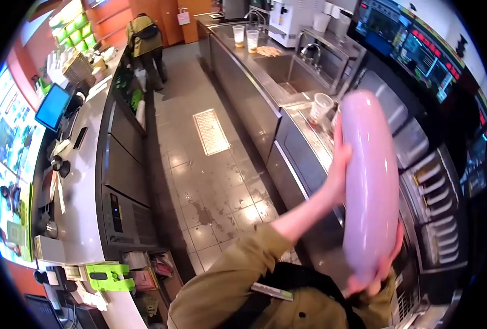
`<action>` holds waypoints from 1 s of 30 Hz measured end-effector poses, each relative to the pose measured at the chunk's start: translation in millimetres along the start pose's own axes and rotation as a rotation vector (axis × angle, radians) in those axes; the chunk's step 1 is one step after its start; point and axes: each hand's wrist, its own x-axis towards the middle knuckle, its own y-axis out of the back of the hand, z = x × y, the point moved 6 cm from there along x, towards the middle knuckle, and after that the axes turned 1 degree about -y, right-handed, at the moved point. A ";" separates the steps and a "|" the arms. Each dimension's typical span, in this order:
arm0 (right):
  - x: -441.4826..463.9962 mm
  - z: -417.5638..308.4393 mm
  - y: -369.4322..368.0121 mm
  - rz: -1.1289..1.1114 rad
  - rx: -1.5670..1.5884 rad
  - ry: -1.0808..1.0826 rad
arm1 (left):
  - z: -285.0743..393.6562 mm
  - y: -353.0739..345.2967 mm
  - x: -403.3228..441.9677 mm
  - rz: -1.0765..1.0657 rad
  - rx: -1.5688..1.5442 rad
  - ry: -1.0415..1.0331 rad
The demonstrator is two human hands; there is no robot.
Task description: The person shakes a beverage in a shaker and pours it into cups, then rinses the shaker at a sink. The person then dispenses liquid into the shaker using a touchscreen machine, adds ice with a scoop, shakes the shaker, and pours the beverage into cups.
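Note:
A long, glossy, pale purple object like a filled balloon or bag [370,181] stands nearly upright over the right-hand counter. My left hand [340,164] presses against its left side near the middle, the fingers partly hidden behind it. Low down, my right hand [383,268] is wrapped round its narrow bottom end. A clear plastic cup [321,107] leans on the counter just left of the object's upper part. Behind the object, part of the counter is hidden.
A steel sink [293,74] lies farther along the right counter, with two cups [239,36] beyond it. Lidded containers with handles [435,192] are at the right. Another person [145,41] bends by the left counter [84,203]. The tiled floor looks wet.

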 end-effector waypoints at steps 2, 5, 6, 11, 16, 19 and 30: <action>1.1 16.7 -6.5 0.061 0.184 0.110 | 9.2 -6.6 -9.6 -0.128 -0.054 -0.169; 40.1 12.0 5.0 0.136 0.259 -0.208 | -36.0 30.8 -4.6 0.175 -0.109 0.201; 47.0 19.8 22.6 0.082 0.214 -0.272 | -74.9 60.5 -6.7 0.320 -0.173 0.303; 55.7 57.7 71.1 -0.179 0.193 -0.708 | -185.8 119.8 -85.9 0.676 -0.264 0.541; 63.2 127.4 96.6 -0.201 0.206 -1.125 | -270.5 139.0 -126.8 0.819 -0.333 0.915; 74.7 167.8 110.6 -0.219 0.143 -1.218 | -297.5 153.3 -119.0 0.862 -0.418 0.887; 138.0 236.0 130.6 -0.740 0.038 -1.059 | -225.3 98.4 -11.4 -0.454 1.478 -0.113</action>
